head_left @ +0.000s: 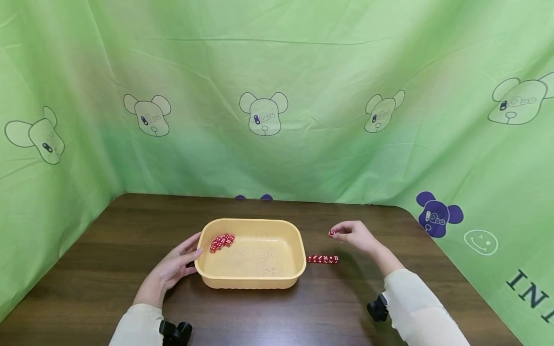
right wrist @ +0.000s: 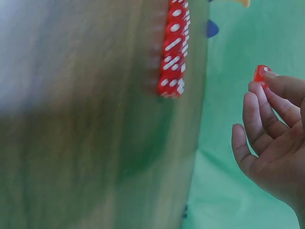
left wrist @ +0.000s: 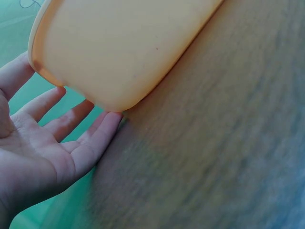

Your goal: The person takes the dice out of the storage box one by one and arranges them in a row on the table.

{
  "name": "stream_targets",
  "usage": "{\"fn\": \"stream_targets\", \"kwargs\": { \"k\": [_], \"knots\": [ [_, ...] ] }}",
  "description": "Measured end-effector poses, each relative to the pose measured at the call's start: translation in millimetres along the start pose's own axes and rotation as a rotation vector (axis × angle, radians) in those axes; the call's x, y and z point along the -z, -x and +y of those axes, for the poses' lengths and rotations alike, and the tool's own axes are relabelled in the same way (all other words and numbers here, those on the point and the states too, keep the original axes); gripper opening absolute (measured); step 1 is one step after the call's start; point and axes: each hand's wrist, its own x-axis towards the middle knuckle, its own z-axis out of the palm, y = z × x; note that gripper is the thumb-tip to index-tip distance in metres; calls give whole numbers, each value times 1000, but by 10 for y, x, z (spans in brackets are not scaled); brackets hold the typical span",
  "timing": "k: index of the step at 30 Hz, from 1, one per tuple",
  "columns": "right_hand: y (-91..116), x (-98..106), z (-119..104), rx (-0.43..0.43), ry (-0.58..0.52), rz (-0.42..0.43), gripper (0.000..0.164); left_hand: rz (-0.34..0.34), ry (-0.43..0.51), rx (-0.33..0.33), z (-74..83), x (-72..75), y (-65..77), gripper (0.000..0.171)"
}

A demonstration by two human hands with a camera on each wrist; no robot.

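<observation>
A yellow plastic tub (head_left: 251, 283) stands on the table with a small cluster of red dice (head_left: 222, 242) inside at its left. My left hand (head_left: 175, 264) holds the tub's left end, thumb at the rim and fingers against the outer wall, as the left wrist view also shows (left wrist: 52, 143). To the right of the tub, a straight row of red dice (head_left: 322, 259) with white pips lies on the wood. Above and beyond the row's right end, my right hand (head_left: 355, 236) pinches one red die (right wrist: 261, 74) between thumb and fingertips, its other fingers loosely bent.
The dark wooden table (head_left: 242, 317) runs back to a green printed curtain (head_left: 268, 158), which also hangs at the left and right. Black wrist cameras (head_left: 175, 332) are strapped over the light sleeves (head_left: 420, 307).
</observation>
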Motion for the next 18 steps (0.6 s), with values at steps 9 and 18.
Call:
{"fn": "stream_targets", "kwargs": {
  "k": [9, 18],
  "knots": [
    [175, 33, 233, -48, -24, -11, 17, 3, -6, -1, 0, 5, -1, 58],
    [296, -17, 416, -87, -29, -29, 16, 1, -4, 3, -2, -4, 6, 58]
  ]
}}
